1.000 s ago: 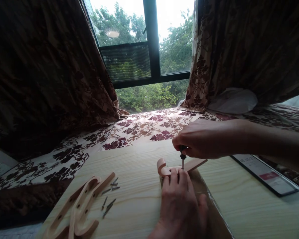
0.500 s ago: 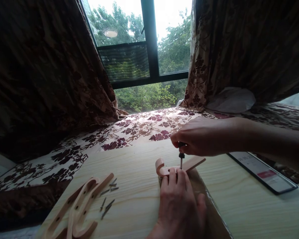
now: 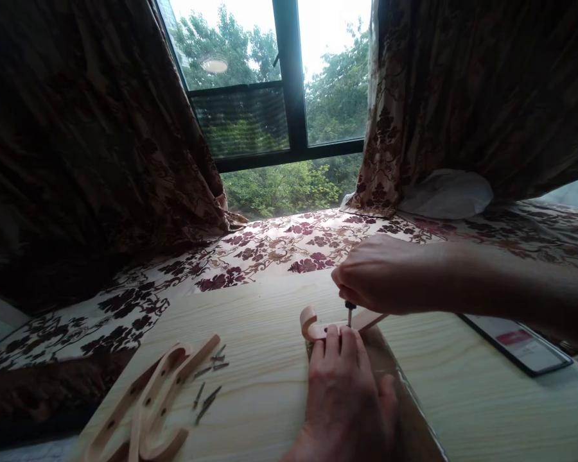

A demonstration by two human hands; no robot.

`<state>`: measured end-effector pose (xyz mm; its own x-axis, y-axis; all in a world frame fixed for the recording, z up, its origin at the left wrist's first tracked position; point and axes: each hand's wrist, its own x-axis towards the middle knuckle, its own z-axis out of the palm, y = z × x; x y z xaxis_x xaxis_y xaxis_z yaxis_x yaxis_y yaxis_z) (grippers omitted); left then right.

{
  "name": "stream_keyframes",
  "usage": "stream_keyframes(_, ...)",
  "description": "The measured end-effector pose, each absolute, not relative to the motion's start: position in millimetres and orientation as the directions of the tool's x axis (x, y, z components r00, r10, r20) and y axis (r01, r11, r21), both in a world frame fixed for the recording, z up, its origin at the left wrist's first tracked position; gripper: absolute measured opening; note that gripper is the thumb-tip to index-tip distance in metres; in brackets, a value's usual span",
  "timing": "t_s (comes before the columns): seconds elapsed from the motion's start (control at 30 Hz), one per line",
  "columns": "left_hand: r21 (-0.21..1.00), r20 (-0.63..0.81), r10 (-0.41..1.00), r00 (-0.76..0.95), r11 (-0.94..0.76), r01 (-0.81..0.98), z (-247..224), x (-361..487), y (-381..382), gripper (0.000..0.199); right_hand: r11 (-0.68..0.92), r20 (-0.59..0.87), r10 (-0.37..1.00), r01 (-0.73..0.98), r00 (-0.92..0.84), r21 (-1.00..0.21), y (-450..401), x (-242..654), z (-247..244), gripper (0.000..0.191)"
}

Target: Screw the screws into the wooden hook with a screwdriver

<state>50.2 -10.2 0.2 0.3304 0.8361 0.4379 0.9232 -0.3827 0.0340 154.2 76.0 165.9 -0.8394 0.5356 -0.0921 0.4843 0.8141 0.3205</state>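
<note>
My right hand (image 3: 380, 273) is closed round the handle of a screwdriver (image 3: 350, 312), whose shaft points straight down at a curved wooden hook (image 3: 313, 328). Fingertips of my left hand (image 3: 341, 385) press on the near edge of that hook, holding it against a brown board (image 3: 409, 410). A dark hole shows in the hook, left of the shaft. Another flat wooden piece (image 3: 368, 319) extends to the right behind the shaft, partly hidden by my right hand. The screwdriver's tip is hidden behind my left fingers.
Several wooden hooks (image 3: 161, 401) lie at the left of the pale table (image 3: 260, 385), beside several loose screws (image 3: 207, 403). A tablet-like device (image 3: 525, 346) lies at the right. Beyond are patterned cloth (image 3: 264, 250) and a white bag (image 3: 450, 192).
My right hand has moved slightly down and turned, so it covers more of the screwdriver handle and the device. My left hand has barely moved.
</note>
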Motion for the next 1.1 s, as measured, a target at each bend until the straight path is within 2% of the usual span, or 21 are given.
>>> stream_keyframes(0.13, 0.029, 0.438, 0.832, 0.340, -0.391, 0.920, -0.7, 48.3, -8.7, 0.057, 0.863, -0.166, 0.484, 0.437, -0.859, 0.256, 71.3, 151.1, 173.1, 0.015)
stream_keyframes(0.23, 0.035, 0.434, 0.835, 0.339, -0.391, 0.920, -1.5, 48.2, -8.3, 0.057, 0.881, -0.166, 0.456, 0.416, -0.874, 0.225, 69.7, 148.4, 169.9, 0.017)
stream_keyframes(0.53, 0.048, 0.451, 0.832, 0.324, -0.385, 0.922, -2.2, 48.5, -10.7, 0.057, 0.814, -0.059, 0.548, 0.517, -0.834, 0.264, 73.6, 152.5, 156.0, 0.020)
stream_keyframes(0.73, 0.005, 0.479, 0.811, 0.336, -0.385, 0.923, -6.2, 46.5, -8.7, 0.058, 0.850, -0.128, 0.505, 0.465, -0.854, 0.248, 72.3, 153.7, 163.5, 0.017)
stream_keyframes(0.87, 0.025, 0.479, 0.815, 0.327, -0.384, 0.923, -4.0, 47.1, -9.2, 0.055, 0.877, -0.159, 0.459, 0.418, -0.874, 0.236, 65.6, 151.4, 165.9, 0.015)
stream_keyframes(1.1, 0.046, 0.476, 0.821, 0.315, -0.380, 0.924, -3.3, 49.0, -9.5, 0.057, 0.824, -0.109, 0.544, 0.505, -0.832, 0.258, 67.0, 153.4, 158.3, 0.014)
